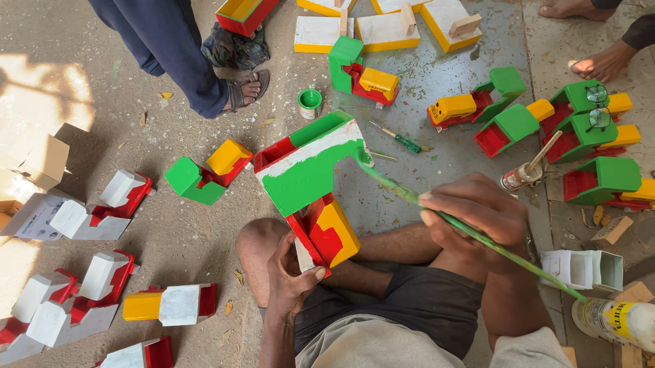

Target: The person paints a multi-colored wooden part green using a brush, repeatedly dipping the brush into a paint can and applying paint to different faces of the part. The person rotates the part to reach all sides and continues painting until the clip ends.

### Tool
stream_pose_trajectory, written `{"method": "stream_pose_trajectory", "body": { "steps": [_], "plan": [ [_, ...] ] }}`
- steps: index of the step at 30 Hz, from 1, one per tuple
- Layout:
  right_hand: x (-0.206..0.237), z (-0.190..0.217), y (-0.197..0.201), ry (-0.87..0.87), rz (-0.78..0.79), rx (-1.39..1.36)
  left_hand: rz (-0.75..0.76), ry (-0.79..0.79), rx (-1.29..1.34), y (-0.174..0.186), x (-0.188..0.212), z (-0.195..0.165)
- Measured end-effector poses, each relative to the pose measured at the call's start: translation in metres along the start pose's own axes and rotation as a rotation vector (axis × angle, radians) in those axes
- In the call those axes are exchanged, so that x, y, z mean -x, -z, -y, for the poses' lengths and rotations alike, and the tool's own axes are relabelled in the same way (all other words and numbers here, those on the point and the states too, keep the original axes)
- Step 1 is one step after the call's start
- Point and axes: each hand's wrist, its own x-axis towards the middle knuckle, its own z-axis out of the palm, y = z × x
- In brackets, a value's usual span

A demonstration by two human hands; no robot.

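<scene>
Left hand (293, 271) clenched on the lower red-and-yellow end of a wooden toy truck (309, 187), propped over the knee. Right hand (479, 215) pinches a long green paintbrush (485, 237); bristles touch the truck's green cab at its white edge. Small green paint pot (309, 102) sits on the floor just beyond the truck. Finished green trucks (587, 135) lie right of it, well apart.

Small green paint pot (310, 102) on the concrete floor (92, 67), green-handled screwdriver (400, 139) just beyond. Finished green, red and yellow toys (589, 146) clustered far right, white-primed ones (98, 211) at left. Glue bottle (624, 323) lying lower right. Bystander's sandalled foot (245, 92) near the pot.
</scene>
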Motion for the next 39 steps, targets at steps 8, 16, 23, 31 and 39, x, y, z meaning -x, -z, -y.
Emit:
{"method": "stream_pose_trajectory", "body": {
  "steps": [8, 16, 23, 31, 39],
  "plan": [
    [0.004, 0.005, 0.006, -0.004, -0.013, 0.005, 0.012, -0.014, -0.018, -0.001, 0.0, -0.001],
    [0.003, 0.004, 0.005, -0.015, 0.022, 0.027, 0.02, -0.002, -0.002, -0.004, -0.001, -0.003],
    [0.033, -0.019, 0.01, -0.108, -0.129, -0.175, 0.015, 0.006, 0.017, -0.005, 0.0, -0.003],
    [0.058, -0.056, -0.003, -0.287, -0.168, -0.413, 0.016, 0.003, -0.004, -0.005, -0.002, -0.003],
    [0.071, -0.066, -0.007, -0.368, -0.226, -0.494, 0.013, 0.022, 0.002, -0.005, -0.001, 0.0]
  ]
}}
